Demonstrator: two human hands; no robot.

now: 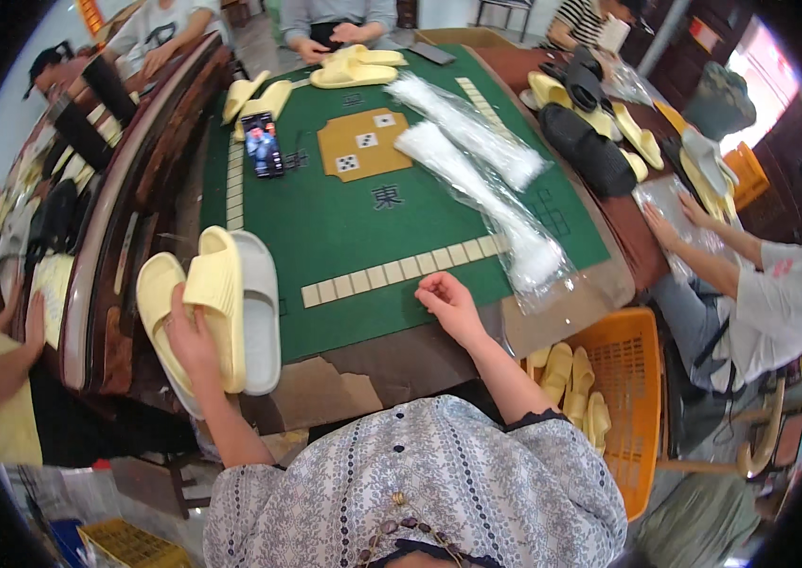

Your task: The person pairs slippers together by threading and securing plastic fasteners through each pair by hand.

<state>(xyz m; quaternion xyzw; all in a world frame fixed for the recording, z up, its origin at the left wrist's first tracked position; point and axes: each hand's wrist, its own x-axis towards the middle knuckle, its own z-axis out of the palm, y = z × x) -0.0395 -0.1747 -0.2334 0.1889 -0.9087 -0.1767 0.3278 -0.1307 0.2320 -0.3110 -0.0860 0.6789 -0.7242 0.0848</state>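
Left hand: gripping the yellow slippers at the counter's near left corner. My fingers close over the inner edges where the pair meets; the fingertips are partly lost against the straps, so I can't tell how deep they reach. A grey slipper stands just right of that hand, behind the right yellow one, which covers most of it. A strip of grey shows under the left yellow one too, too little to name.

Right hand: over the near edge of the counter, fingers curled in, thumb close to the fingertips. The palm is turned away; can't tell whether anything is pinched there.

Just ahead of the right hand, a printed row of pale tiles, its right end hidden by a clear bag. The bag holds something white; glare and creases blur the contents. A second bag lies beyond it. Ahead of the left hand, farther off, a phone, screen lit, picture too small to read, against another yellow pair.

Right of and below my right hand, an orange basket with more yellow slippers, partly hidden by my arm and sleeve. Far left, a co-worker's arm, cut by the dark rim.
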